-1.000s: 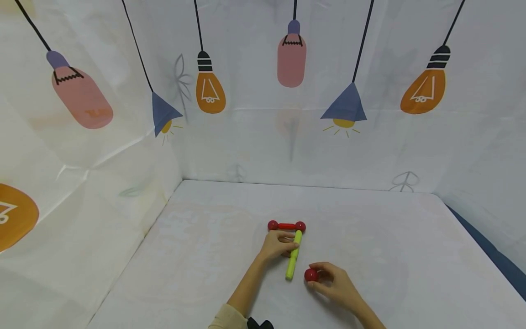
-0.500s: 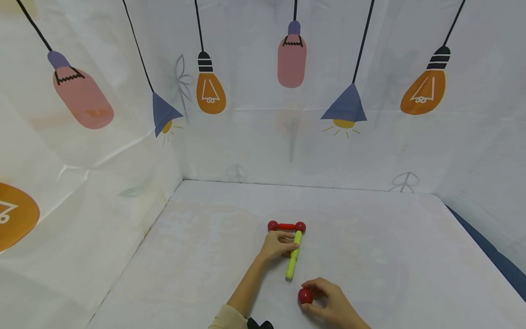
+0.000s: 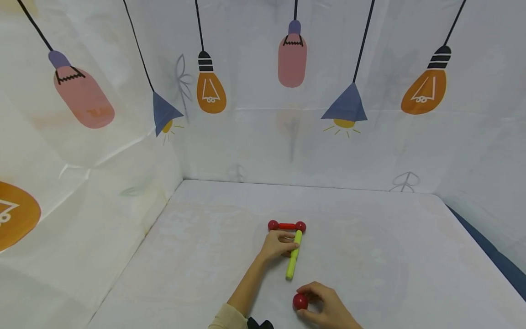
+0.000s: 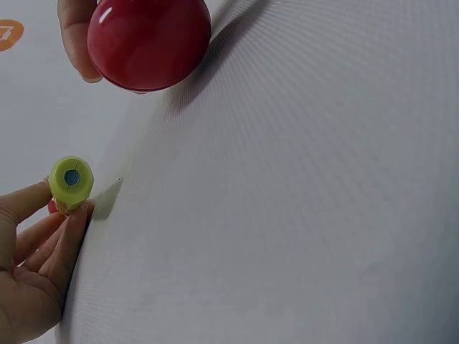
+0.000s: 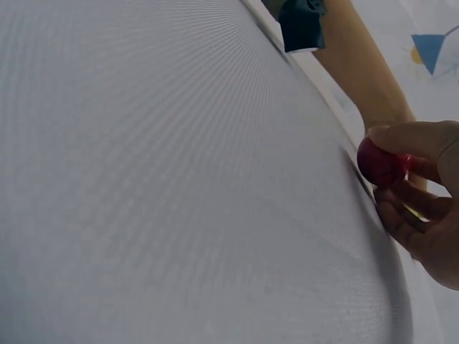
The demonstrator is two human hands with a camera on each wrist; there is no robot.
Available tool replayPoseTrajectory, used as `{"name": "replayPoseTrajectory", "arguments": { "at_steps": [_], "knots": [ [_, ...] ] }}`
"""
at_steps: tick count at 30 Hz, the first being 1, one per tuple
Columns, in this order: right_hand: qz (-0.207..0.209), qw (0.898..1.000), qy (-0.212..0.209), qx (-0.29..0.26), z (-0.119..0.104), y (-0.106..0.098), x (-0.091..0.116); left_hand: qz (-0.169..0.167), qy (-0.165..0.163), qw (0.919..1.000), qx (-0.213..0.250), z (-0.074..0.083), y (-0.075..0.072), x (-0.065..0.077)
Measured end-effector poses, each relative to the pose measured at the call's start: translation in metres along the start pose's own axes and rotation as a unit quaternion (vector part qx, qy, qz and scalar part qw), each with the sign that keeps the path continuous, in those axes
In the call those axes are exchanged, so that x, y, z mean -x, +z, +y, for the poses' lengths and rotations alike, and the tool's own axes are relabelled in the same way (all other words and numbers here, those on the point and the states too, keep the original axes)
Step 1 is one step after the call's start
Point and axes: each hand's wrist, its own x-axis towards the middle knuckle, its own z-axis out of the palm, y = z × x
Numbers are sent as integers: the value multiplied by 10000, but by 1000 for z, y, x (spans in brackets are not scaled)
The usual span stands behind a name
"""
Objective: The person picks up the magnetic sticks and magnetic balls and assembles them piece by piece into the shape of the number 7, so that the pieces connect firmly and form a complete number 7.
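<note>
My left hand (image 3: 277, 245) pinches a yellow-green stick (image 3: 292, 262) between thumb and fingers. The stick's far end meets a red ball (image 3: 301, 226), which joins a short red stick (image 3: 286, 226) to a second red ball (image 3: 273, 225). In the left wrist view the near end of the yellow-green stick (image 4: 71, 180) faces the camera, with a dark round spot at its centre. My right hand (image 3: 325, 307) holds a loose red ball (image 3: 300, 301) by its fingertips, nearer to me than the stick's free end and apart from it.
A white table (image 3: 390, 256) lies under everything, its back edge against a white sheet (image 3: 255, 137) printed with lamps. Another sheet wall (image 3: 82, 192) borders the left side. A dark blue strip (image 3: 489, 249) shows past the right edge.
My right hand has moved toward me and a little left with the loose red ball. The left hand and the yellow-green stick have stayed put.
</note>
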Motion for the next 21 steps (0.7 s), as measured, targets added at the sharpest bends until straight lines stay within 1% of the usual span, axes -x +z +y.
{"name": "replayPoseTrajectory", "arguments": {
  "at_steps": [7, 9, 12, 14, 21],
  "knots": [
    [47, 10000, -47, -72, -3, 6, -2, 13, 11, 10000, -9, -1, 0, -1],
    [27, 9999, 117, -116, -5, 7, -3, 8, 21, 10000, -35, -1, 0, -1],
    [-42, 9984, 532, -197, -8, 9, -4, 15, 27, 10000, -60, -1, 1, -1],
    [-55, 9971, 732, -220, -10, 11, -5, 26, 36, 10000, -72, -1, 1, -1],
    [23, 9958, 870, -288, -14, 15, -8, 52, 52, 10000, -43, 1, 2, 0]
  ]
}}
